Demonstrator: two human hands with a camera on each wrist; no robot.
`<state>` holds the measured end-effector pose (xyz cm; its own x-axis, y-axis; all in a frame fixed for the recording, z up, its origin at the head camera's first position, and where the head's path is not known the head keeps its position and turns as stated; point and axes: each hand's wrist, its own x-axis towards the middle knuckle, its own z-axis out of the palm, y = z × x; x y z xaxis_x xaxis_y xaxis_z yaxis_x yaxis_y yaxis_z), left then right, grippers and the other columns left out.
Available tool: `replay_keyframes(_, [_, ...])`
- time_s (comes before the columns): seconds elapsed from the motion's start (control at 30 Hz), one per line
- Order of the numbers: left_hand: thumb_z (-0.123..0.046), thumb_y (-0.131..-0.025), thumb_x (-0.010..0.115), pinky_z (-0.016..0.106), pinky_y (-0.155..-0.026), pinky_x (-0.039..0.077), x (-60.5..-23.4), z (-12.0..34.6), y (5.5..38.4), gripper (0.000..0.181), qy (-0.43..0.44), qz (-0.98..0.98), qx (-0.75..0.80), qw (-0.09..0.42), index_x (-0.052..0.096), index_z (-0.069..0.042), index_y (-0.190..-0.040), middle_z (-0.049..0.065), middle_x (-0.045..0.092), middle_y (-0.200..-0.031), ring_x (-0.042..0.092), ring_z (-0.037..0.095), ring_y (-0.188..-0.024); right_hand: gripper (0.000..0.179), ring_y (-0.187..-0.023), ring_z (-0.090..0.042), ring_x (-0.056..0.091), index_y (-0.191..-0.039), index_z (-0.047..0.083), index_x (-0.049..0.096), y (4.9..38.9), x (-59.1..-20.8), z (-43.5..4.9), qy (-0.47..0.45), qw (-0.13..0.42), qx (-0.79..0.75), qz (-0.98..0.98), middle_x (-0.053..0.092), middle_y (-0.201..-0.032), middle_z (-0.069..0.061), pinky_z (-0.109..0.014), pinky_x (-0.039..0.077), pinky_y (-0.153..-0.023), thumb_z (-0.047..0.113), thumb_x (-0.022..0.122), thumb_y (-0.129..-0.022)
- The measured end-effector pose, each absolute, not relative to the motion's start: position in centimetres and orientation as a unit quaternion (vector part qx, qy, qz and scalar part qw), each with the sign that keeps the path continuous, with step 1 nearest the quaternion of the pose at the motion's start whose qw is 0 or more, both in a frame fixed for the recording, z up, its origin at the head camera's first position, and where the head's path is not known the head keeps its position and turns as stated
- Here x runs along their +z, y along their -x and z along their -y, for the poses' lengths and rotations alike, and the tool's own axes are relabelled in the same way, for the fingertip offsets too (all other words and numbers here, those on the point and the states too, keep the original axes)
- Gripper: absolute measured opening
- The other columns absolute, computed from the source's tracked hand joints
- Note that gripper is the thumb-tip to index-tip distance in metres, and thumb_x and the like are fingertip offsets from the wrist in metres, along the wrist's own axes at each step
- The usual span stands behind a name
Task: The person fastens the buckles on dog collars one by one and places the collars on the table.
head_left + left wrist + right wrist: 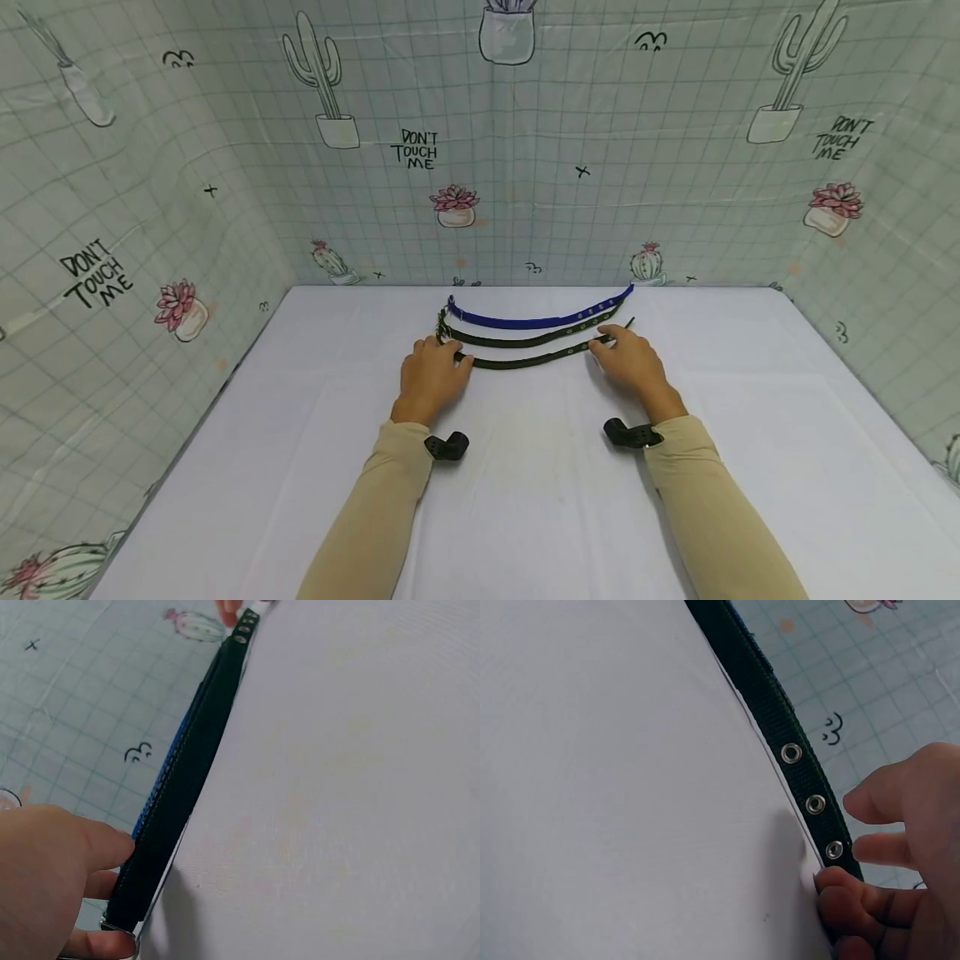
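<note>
Three narrow eyelet collars lie in gently curved rows near the back of the white table. The nearest is a dark green collar (pixel 517 364), behind it lies another dark collar (pixel 517 342), and farthest back is a blue collar (pixel 517 323). My left hand (pixel 431 375) holds the nearest collar at its left end, where a metal buckle part (pixel 118 926) shows between the fingers. At the other end my right hand (pixel 632 362) grips the same collar just past its metal eyelets (pixel 815 804). Fingers partly hide both ends.
A white cloth covers the table (pixel 525 500). Behind it and at both sides hangs a gridded curtain (pixel 525 208) printed with cacti and lettering. Each wrist wears a black camera mount, one on the left (pixel 447 447) and one on the right (pixel 628 433).
</note>
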<state>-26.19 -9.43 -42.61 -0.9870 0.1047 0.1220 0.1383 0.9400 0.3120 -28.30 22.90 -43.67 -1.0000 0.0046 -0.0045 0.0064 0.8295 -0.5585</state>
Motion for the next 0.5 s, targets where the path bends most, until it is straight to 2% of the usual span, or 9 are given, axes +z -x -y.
replay_keyframes(0.2, [-0.046, -0.102, 0.052, 0.051, -0.094, 0.047, -42.84, 9.83, 26.32, 0.045, 0.054, 0.985, -0.156, 0.056, 0.066, -0.018, -0.135, 0.020, 0.057, -0.134, 0.051, 0.037, -0.123, 0.056, -0.117, -0.046, 0.057, -0.148, 0.007, 0.049, 28.53, -43.74, -22.65, -0.008, 0.005, -0.288, -0.958, 0.064, -0.124, -0.025, -0.060, 0.044, -0.095, 0.040, 0.047, -0.102])
replay_keyframes(0.5, [-0.042, -0.101, 0.055, 0.051, -0.090, 0.048, -42.98, 9.92, 26.33, 0.039, 0.057, 0.982, -0.165, 0.075, 0.071, -0.015, -0.126, 0.017, 0.061, -0.124, 0.055, 0.035, -0.115, 0.051, -0.119, -0.047, 0.055, -0.138, 0.003, 0.057, 28.28, -43.76, -22.75, -0.007, -0.009, -0.297, -0.955, 0.064, -0.125, -0.023, -0.060, 0.044, -0.096, 0.038, 0.049, -0.102])
